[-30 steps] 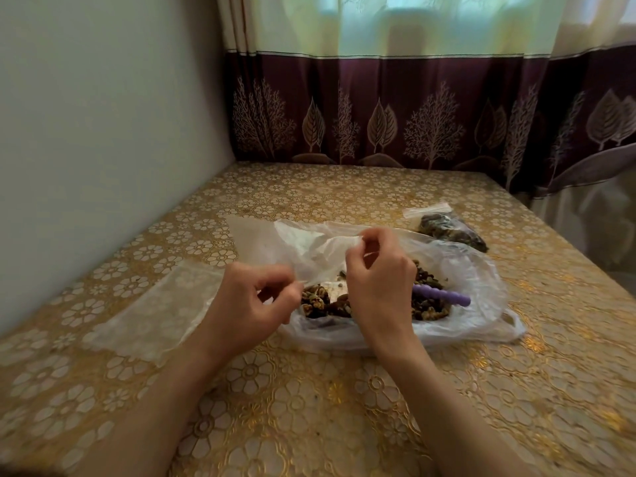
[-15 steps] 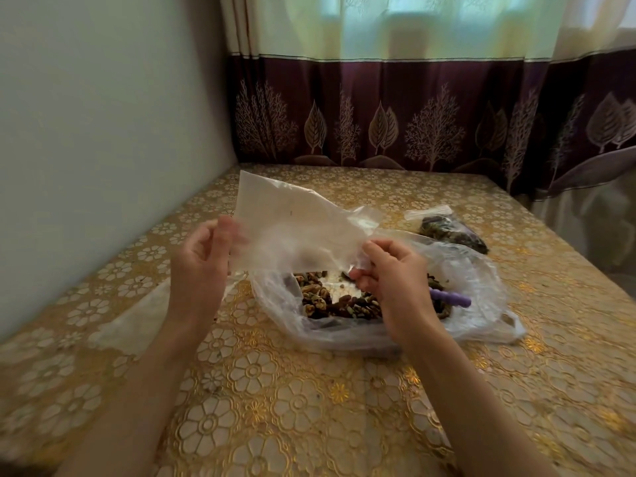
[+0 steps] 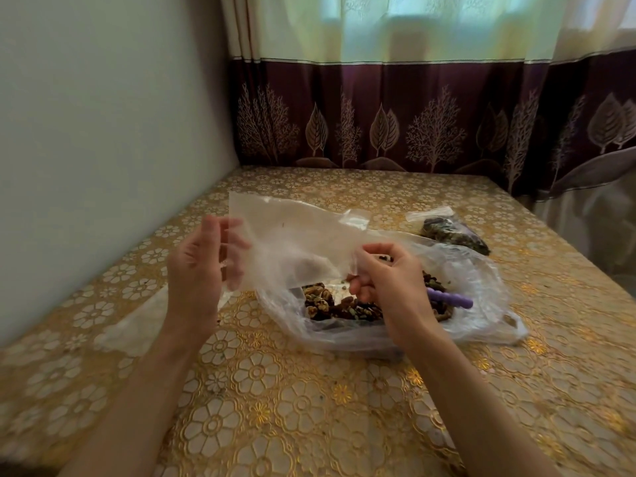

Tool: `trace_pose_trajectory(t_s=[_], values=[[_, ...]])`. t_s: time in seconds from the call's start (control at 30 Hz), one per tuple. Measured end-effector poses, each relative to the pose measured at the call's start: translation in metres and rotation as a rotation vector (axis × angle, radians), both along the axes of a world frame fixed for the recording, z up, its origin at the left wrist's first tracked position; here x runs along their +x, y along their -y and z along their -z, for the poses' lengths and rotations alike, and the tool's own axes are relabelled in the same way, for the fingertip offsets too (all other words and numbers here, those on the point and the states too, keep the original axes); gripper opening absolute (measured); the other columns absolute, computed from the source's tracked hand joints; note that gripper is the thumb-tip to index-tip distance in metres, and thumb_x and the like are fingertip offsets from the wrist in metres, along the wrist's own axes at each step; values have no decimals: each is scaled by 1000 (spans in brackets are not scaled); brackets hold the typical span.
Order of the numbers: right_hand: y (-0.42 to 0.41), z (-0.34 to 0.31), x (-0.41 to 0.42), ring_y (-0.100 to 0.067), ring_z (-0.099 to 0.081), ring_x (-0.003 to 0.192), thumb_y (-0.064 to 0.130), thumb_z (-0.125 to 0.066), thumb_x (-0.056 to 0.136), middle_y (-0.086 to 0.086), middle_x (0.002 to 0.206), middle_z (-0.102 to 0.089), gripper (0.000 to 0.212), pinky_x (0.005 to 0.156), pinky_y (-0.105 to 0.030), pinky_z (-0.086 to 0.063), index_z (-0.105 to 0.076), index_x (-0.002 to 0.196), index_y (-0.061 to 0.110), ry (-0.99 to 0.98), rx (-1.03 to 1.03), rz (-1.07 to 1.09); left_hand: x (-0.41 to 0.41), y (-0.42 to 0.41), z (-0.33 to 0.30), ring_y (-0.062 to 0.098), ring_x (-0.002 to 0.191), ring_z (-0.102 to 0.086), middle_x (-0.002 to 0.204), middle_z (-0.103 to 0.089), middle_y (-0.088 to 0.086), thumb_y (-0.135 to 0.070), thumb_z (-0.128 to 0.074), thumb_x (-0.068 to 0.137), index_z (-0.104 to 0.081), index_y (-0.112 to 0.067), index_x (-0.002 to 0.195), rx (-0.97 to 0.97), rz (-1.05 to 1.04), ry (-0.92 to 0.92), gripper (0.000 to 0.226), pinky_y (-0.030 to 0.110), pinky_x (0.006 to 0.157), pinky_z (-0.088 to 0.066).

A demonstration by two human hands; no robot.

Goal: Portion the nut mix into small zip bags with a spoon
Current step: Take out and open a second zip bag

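Note:
I hold an empty clear zip bag (image 3: 292, 242) up over the table, stretched sideways between my hands. My left hand (image 3: 198, 270) grips its left edge, with the fingers showing blurred through the plastic. My right hand (image 3: 389, 280) pinches its right edge with curled fingers. Just below lies a large thin plastic bag (image 3: 481, 280), open, holding the brown nut mix (image 3: 323, 304). A purple spoon (image 3: 451, 299) lies in the nuts to the right of my right hand, its bowl hidden.
A small filled zip bag (image 3: 454, 232) lies at the back right of the gold-patterned tablecloth (image 3: 275, 407). More empty zip bags (image 3: 137, 325) lie flat at the left. A wall runs along the left side and a curtain hangs behind the table.
Both hands picked the empty zip bag up from over the nut bag. My left hand moved up and to the left, spreading the bag out between the hands.

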State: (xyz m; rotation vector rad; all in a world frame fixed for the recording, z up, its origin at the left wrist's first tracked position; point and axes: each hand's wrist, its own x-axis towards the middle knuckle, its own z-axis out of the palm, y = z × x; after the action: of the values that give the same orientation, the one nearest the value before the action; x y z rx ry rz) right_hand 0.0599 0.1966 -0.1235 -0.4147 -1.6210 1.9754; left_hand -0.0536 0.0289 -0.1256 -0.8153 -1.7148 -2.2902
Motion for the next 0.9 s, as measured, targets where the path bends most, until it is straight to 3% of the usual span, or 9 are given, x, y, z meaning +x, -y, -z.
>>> trace_pose_trajectory(t_s=[0.07,0.13,0.27,0.33,0.4,0.53,0.63,0.73,0.9], values=[[-1,1,0,-9,-53,42,10,-57,92,0,53,-62,9,38,-17,-40,-50,97,7,-1,11,13,0,1,-1,8,48,-50,70,-64,-6,-65,-52,78,-68,-30,85,-3,23,3,39,18,41,-41],[0,3,0,-9,-53,40,14,-60,91,-2,54,-62,9,38,-17,-40,-52,92,9,5,127,49,1,1,-1,7,46,-48,68,-63,-6,-48,-58,83,-68,-31,81,-21,7,-17,19,17,38,-38],[1,8,-4,-9,-56,46,33,-67,84,1,57,-63,17,48,-20,-46,-57,81,19,76,636,248,1,2,1,4,44,-47,63,-62,-8,-33,-57,89,-66,-30,79,-15,-86,45,14,15,38,-36],[1,8,-4,-6,-54,48,33,-68,82,3,59,-62,15,51,-20,-47,-58,78,24,48,742,266,0,3,1,3,44,-46,63,-63,-8,-32,-56,90,-65,-30,79,-9,-99,61,15,14,38,-35],[3,7,-3,-3,-55,52,24,-69,82,8,62,-60,8,55,-14,-46,-61,82,23,-42,775,204,0,3,1,4,43,-46,62,-63,-8,-32,-56,91,-65,-31,77,-13,-101,52,17,15,37,-34],[9,7,-2,-5,-62,81,7,-72,80,12,84,-61,17,75,-12,-51,-67,95,12,-234,849,143,-2,2,2,4,44,-44,59,-61,-9,-32,-54,92,-65,-35,70,-11,-128,76,24,17,36,-33],[11,5,-1,-5,-64,91,16,-73,77,9,94,-63,33,82,-18,-53,-64,108,9,-261,810,57,-5,3,4,3,44,-43,57,-59,-11,-35,-55,91,-66,-34,70,1,-161,117,24,16,37,-32],[12,2,1,-4,-66,94,33,-69,72,13,99,-64,47,84,-21,-54,-57,116,21,-258,696,-39,-9,4,5,2,40,-39,56,-57,-11,-36,-55,91,-64,-31,71,19,-181,118,23,14,34,-30],[12,2,1,-5,-68,93,22,-70,77,7,96,-69,34,81,-22,-56,-61,109,25,-267,633,-51,-13,6,8,1,36,-38,55,-57,-13,-41,-54,91,-61,-29,72,4,-220,98,23,13,33,-30]])
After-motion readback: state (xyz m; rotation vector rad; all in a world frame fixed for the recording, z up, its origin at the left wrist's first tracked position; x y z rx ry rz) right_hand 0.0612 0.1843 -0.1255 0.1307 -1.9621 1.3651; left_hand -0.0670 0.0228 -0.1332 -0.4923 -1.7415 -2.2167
